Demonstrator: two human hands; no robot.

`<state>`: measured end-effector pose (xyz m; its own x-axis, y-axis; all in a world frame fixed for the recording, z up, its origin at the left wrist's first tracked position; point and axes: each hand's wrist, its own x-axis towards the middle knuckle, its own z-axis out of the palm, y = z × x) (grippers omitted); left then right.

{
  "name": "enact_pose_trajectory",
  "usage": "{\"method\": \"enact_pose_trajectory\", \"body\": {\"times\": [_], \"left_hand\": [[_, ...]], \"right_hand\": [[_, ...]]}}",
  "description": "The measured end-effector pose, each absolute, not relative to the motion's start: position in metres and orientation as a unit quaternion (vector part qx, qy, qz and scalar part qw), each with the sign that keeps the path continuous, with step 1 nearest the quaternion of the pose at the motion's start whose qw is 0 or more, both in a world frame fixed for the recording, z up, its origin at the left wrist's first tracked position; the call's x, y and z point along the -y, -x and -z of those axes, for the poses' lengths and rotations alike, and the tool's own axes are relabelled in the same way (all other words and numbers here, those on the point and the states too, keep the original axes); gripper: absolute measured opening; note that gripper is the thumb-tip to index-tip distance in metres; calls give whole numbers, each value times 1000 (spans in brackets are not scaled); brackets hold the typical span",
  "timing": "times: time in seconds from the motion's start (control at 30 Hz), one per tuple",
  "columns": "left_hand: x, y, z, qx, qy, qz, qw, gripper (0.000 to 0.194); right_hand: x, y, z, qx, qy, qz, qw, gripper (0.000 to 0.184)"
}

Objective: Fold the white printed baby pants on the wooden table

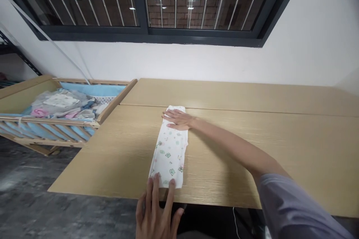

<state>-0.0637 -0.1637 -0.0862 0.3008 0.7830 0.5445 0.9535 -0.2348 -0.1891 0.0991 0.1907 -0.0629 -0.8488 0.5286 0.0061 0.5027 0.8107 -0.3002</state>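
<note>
Narrow white cotton strip (169, 149), printed with small green and pink motifs, lies lengthwise on the pale wood-grain tabletop (252, 149), running straight away from me on my head feed. It looks folded into layers, though I can't count them from here. Its near end sits just short of the tabletop's front edge, and its far end crosses the faint seam between the two panels.

Both hands are open, and neither is gripping. The right hand (178, 119) lies flat and palm down across the far end, its fingers pointing left and reaching just past the cloth's edge. The left hand (155, 213) comes up from the front edge with its fingers spread, their tips resting on the near end. I read this placement as pinning the strip at both ends, which would keep it straight and flat against the smooth surface. The right arm stretches across in a grey-lilac sleeve (294, 209), so that hand's reach looks deliberate.

Off to the left, a light wooden crib (47, 121) with slatted sides and pale blue padding stands against the tabletop's end. It holds a loose heap of baby clothes (61, 104), including something pink, all within easy reach of the tabletop.
</note>
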Motion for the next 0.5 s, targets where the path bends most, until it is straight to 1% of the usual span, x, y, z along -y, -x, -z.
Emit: {"method": "enact_pose_trajectory", "body": {"times": [0.13, 0.27, 0.33, 0.4, 0.47, 0.5], "left_hand": [[163, 63, 85, 564, 768, 165, 253, 59], [165, 61, 85, 580, 759, 159, 249, 58], [166, 61, 84, 583, 758, 165, 242, 57], [165, 63, 82, 588, 756, 178, 225, 55], [161, 69, 78, 594, 754, 197, 199, 53], [158, 73, 76, 595, 754, 206, 185, 53]], "right_hand": [[-227, -105, 65, 941, 313, -127, 33, 67], [-232, -105, 63, 945, 300, -123, 35, 68], [-222, -105, 57, 947, 293, -119, 63, 68], [-202, -105, 48, 942, 295, -117, 111, 68], [-171, -105, 36, 933, 298, -117, 165, 63], [-152, -106, 30, 929, 295, -121, 188, 58]]}}
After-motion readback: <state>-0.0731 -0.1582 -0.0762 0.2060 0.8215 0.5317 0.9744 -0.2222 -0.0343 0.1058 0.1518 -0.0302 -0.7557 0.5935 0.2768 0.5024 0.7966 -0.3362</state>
